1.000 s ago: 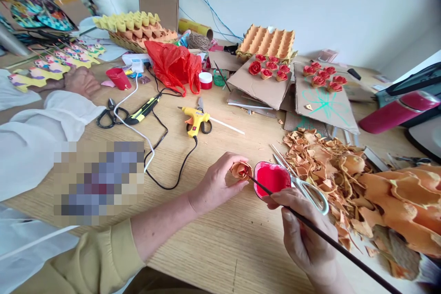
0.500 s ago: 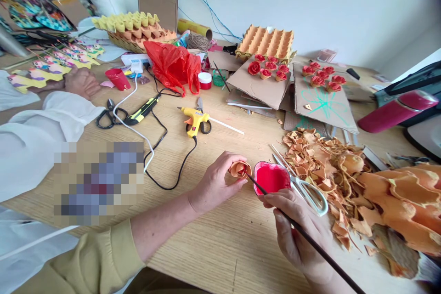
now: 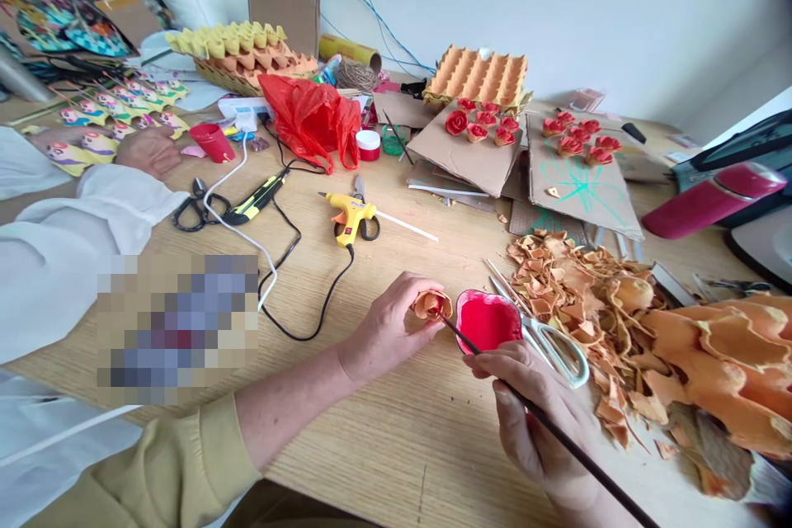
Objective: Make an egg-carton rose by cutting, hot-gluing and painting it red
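My left hand (image 3: pixel 387 328) pinches a small orange egg-carton flower (image 3: pixel 426 305) between thumb and fingers, its opening turned to the right. In my right hand (image 3: pixel 538 412) is a long dark paintbrush (image 3: pixel 572 447), gripped like a pen. The brush tip reaches into the flower's centre, where some red paint shows. Just right of the flower, a shallow dish of red paint (image 3: pixel 492 322) stands on the table, partly behind my right fingers. White-handled scissors (image 3: pixel 560 353) lie against the dish's right side.
Torn carton scraps (image 3: pixel 557 280) and orange egg trays (image 3: pixel 730 346) crowd the right. Red-painted flowers stand on cardboard sheets (image 3: pixel 575 190) farther back. A yellow glue gun (image 3: pixel 350 219) with a trailing cord lies mid-table. At left, a co-worker's white sleeves (image 3: pixel 92 239) rest near painted yellow pieces (image 3: pixel 80 153).
The co-worker's hand and yellow pieces at the far left have shifted. My hands have hardly moved; a little more red shows inside the flower, with the brush tip still there.
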`<state>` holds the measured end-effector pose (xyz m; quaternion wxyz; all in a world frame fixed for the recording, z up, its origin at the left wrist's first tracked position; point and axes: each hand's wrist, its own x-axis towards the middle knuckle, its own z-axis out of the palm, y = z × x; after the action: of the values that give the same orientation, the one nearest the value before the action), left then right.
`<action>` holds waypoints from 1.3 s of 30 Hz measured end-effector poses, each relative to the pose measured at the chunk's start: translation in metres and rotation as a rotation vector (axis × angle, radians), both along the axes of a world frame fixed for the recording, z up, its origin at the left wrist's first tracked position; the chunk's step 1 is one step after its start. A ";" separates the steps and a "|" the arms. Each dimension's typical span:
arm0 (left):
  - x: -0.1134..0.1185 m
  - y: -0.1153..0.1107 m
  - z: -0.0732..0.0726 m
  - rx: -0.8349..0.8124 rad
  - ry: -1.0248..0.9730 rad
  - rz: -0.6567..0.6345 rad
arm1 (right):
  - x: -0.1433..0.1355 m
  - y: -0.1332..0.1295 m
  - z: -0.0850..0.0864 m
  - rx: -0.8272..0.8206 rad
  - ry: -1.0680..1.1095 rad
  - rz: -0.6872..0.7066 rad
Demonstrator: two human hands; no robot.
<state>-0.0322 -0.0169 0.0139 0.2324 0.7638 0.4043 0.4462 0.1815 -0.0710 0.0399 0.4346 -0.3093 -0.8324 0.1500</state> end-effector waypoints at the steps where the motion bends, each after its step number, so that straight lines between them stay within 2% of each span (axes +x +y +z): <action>1: 0.000 0.000 0.000 0.001 -0.001 0.000 | 0.000 0.000 0.000 0.002 -0.001 -0.024; 4: 0.000 0.000 -0.001 -0.010 -0.001 0.002 | -0.001 0.000 0.001 0.015 -0.020 -0.078; 10: 0.000 -0.001 0.002 -0.043 -0.011 0.018 | -0.001 -0.002 0.002 -0.004 0.018 0.004; 16: 0.001 -0.002 0.004 -0.061 -0.015 0.027 | -0.001 -0.001 0.001 0.023 0.014 -0.035; 31: -0.001 0.001 0.001 -0.021 -0.025 0.037 | 0.002 -0.002 -0.003 -0.004 0.052 0.022; 34: -0.002 0.002 -0.001 -0.042 -0.052 0.056 | 0.008 -0.001 -0.004 -0.038 0.121 -0.039; 39: -0.003 0.004 -0.005 -0.194 -0.157 0.091 | 0.009 -0.005 0.006 -0.017 0.223 -0.300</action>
<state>-0.0353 -0.0130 0.0084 0.3155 0.6814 0.4603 0.4736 0.1909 -0.0758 0.0455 0.5390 -0.4148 -0.7226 0.1238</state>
